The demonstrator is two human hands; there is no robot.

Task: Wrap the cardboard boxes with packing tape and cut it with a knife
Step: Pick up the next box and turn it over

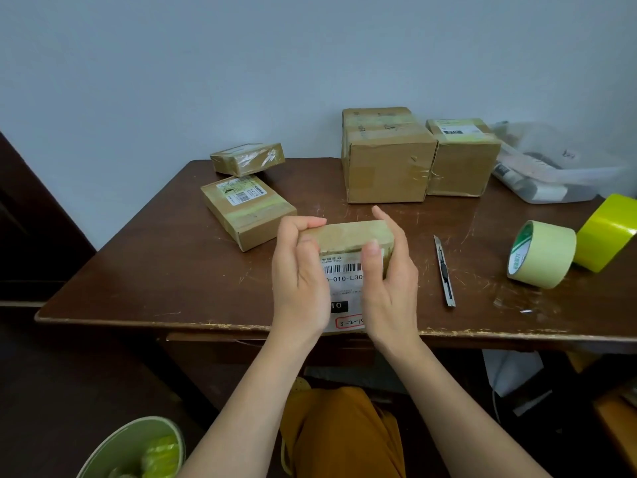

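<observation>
— Where is the box?
— I see the small box point(348, 267) at the near edge of the table point(165, 270), tilted up so its label with a barcode faces me. It sits between both hands, held clear of most of the tabletop.
— And the grip?
— The left hand point(300, 284) is closed on the box's left side, fingers curled over the top edge, thumb on the label face. The right hand point(389, 281) clamps the right side, thumb pressed on the front near the barcode, fingers spread behind. Both forearms reach in from below, wrists bent slightly inward.
— What lies around it?
— The knife point(444, 270) lies flat just to the right of the right hand, untouched. Farther right stand a pale green tape roll point(544, 255) and a bright yellow tape roll point(606, 232), touching each other. Behind the hands I see a flat box point(246, 210), a smaller box point(248, 158) at the far edge, and two big boxes point(387, 157) side by side.
</observation>
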